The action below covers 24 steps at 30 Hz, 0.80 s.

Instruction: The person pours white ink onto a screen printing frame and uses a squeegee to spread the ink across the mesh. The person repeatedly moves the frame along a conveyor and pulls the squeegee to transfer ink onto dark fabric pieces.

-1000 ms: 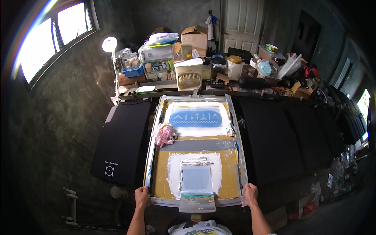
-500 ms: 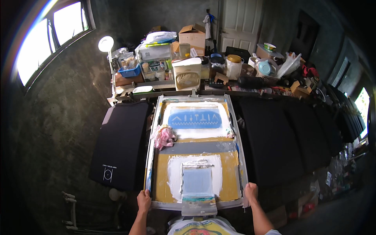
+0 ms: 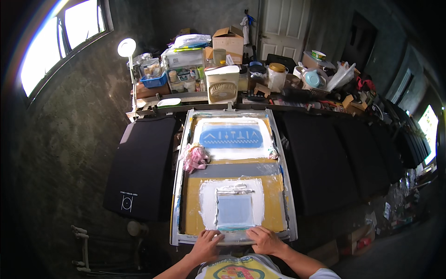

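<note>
A screen-printing frame [image 3: 289, 204] with a pale metal rim lies lengthwise in front of me. Its near half holds a light blue rectangular stencil area [image 3: 234, 210] with white ink [image 3: 206, 195] smeared around it. At the near end, a squeegee [image 3: 231, 238] with a grey, wide handle lies across the frame. My left hand [image 3: 206, 246] is closed on its left end, and my right hand [image 3: 265, 239] grips the right end. A blue patterned stencil [image 3: 232, 137] fills the far half. A crumpled pink rag [image 3: 195, 158] rests on the frame's left side.
Black shirts on boards flank the frame, one at left [image 3: 141, 162] and several at right [image 3: 320, 162]. Behind stands a cluttered shelf with a small fan [image 3: 223, 86], jars [image 3: 277, 76], a cardboard box [image 3: 227, 44] and a white lamp [image 3: 126, 48].
Both hands have left the frame's near side corners and moved inward onto the squeegee. The frame appears slightly higher in the view.
</note>
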### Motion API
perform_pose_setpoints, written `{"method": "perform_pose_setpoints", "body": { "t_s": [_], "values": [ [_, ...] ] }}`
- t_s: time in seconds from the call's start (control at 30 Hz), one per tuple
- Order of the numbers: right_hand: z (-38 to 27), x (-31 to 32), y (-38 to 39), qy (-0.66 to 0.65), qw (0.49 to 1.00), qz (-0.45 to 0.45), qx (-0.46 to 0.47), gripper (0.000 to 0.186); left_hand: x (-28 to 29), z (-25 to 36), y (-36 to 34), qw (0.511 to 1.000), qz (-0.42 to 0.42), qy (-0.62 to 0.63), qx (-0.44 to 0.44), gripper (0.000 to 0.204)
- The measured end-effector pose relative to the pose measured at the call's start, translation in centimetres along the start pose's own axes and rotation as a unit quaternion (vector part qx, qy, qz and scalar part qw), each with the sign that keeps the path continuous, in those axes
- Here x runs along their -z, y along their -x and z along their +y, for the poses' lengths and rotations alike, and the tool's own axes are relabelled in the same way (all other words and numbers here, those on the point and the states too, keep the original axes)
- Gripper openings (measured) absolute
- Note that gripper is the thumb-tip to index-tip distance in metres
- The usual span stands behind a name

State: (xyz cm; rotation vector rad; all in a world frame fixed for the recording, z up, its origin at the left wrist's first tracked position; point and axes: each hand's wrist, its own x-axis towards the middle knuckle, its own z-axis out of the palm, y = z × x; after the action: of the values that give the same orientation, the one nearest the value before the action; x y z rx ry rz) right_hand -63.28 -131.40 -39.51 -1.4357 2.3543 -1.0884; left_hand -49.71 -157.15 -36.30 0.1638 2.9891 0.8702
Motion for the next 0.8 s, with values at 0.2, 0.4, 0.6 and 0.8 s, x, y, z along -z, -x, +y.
{"method": "perform_pose_setpoints", "body": {
  "t_s": [0.2, 0.4, 0.6, 0.8],
  "values": [
    [2.1, 0.6, -4.3, -0.005, 0.995, 0.025, -0.093, 0.017, -1.4, -2.2, -7.0, 0.989, 0.143, 0.026, 0.009, 0.026],
    [8.7, 1.6, -14.0, 0.010, 0.990, 0.095, -0.099, 0.025, -0.4, -7.7, -16.8, 0.972, 0.232, -0.025, -0.001, 0.023],
    [11.4, -0.4, -15.3, 0.057, 0.989, 0.052, -0.126, 0.023, -2.9, -10.7, -18.3, 0.967, 0.253, -0.036, 0.001, 0.022],
    [6.2, -2.3, -7.3, 0.051, 0.994, 0.053, -0.081, 0.018, -5.2, -6.7, -9.3, 0.967, 0.250, -0.014, -0.033, 0.029]
  ]
}}
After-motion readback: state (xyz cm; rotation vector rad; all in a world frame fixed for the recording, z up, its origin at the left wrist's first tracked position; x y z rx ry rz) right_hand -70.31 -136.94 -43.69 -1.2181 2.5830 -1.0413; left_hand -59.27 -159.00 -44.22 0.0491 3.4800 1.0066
